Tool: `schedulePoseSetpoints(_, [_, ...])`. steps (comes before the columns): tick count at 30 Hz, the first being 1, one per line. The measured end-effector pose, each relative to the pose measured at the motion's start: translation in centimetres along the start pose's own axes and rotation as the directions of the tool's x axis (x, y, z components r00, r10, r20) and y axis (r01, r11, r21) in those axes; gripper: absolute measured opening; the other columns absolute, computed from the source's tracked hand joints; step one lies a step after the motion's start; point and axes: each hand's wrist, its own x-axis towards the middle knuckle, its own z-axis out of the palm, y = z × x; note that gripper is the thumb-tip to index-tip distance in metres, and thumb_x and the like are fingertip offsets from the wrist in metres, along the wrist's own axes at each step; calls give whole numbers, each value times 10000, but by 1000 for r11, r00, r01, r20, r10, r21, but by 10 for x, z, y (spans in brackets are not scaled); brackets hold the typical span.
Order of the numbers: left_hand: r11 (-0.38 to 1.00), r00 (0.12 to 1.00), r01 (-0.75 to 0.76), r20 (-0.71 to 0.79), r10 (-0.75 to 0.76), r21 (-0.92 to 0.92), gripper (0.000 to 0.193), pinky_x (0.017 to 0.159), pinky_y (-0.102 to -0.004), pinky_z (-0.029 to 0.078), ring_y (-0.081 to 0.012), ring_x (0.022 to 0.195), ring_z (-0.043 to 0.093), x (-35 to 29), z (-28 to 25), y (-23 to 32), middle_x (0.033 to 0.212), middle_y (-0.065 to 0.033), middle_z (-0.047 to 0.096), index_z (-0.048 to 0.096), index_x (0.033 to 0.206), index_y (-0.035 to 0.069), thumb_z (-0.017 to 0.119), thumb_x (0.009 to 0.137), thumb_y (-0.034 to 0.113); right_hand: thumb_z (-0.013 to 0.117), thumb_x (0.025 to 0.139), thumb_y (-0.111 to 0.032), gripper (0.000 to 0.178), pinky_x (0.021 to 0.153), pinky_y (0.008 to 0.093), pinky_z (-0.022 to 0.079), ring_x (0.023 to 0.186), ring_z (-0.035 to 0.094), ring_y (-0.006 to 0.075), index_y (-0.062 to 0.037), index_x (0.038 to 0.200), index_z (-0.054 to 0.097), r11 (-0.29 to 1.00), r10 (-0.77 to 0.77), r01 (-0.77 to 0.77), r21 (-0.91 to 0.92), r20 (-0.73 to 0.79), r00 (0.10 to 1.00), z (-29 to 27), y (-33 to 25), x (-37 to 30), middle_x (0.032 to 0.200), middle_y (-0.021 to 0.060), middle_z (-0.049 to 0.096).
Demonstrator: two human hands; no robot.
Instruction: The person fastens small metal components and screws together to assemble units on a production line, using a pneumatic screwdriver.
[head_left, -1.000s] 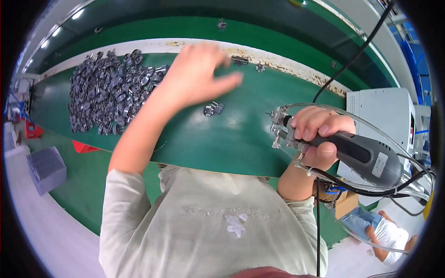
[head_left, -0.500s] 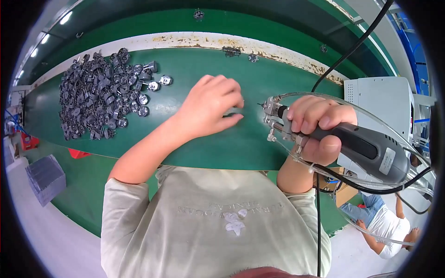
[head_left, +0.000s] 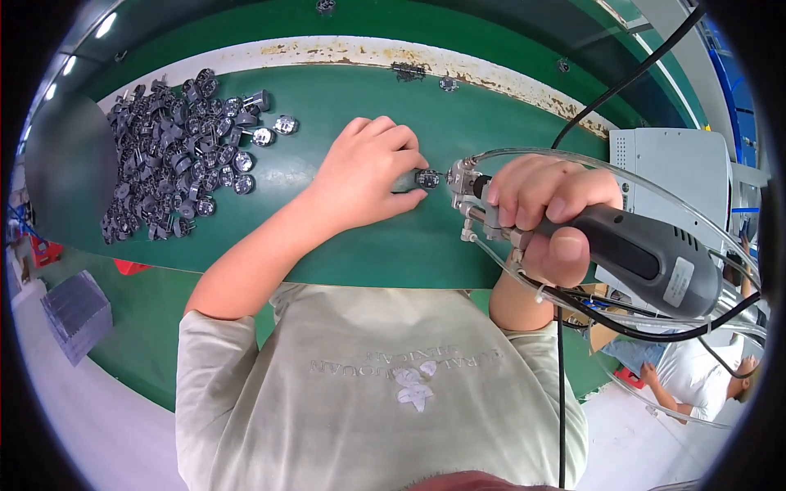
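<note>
My left hand (head_left: 368, 176) rests on the green bench with thumb and forefinger closed about a small round dark grey component (head_left: 427, 179), its lighter face showing. My right hand (head_left: 561, 209) is wrapped round a grey and black electric screwdriver (head_left: 634, 250), held level and pointing left. The metal head of this tool (head_left: 463, 182) carries clear tubes, and its thin tip reaches the component or stops just short of it. To the left of my left hand lies a big heap of similar dark components (head_left: 176, 159), some with thin prongs.
A light grey box-shaped machine (head_left: 671, 184) stands at the right end of the bench (head_left: 360, 262). Black cable (head_left: 622, 78) and clear tubes hang around the screwdriver. A worn white ledge (head_left: 327, 51) runs along the back. At lower right another person (head_left: 692, 372) is visible.
A component now shows between my left thumb and forefinger, where none was visible before. The screwdriver has shifted slightly left, bringing its tip up to it. The whole view has tilted a little.
</note>
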Motion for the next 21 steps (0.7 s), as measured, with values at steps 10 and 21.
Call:
schedulePoseSetpoints(10, [1000, 1000, -15, -12, 15, 15, 252, 858, -365, 428, -208, 914, 576, -1, 3, -4, 920, -3, 612, 741, 894, 99, 821, 690, 223, 685, 914, -320, 316, 587, 405, 529, 553, 556, 205, -77, 930, 485, 1000, 28, -27, -8, 20, 999, 2, 3, 1, 666, 65, 547])
schedulePoseSetpoints(21, [997, 997, -77, 4, 77, 21, 193, 834, -363, 418, -192, 924, 571, -1, 4, -8, 893, 16, 597, 753, 856, 127, 803, 709, 242, 698, 913, -245, 301, 542, 353, 508, 524, 527, 183, -38, 847, 490, 947, 97, -30, -318, 197, 976, 16, 8, 13, 639, 53, 532])
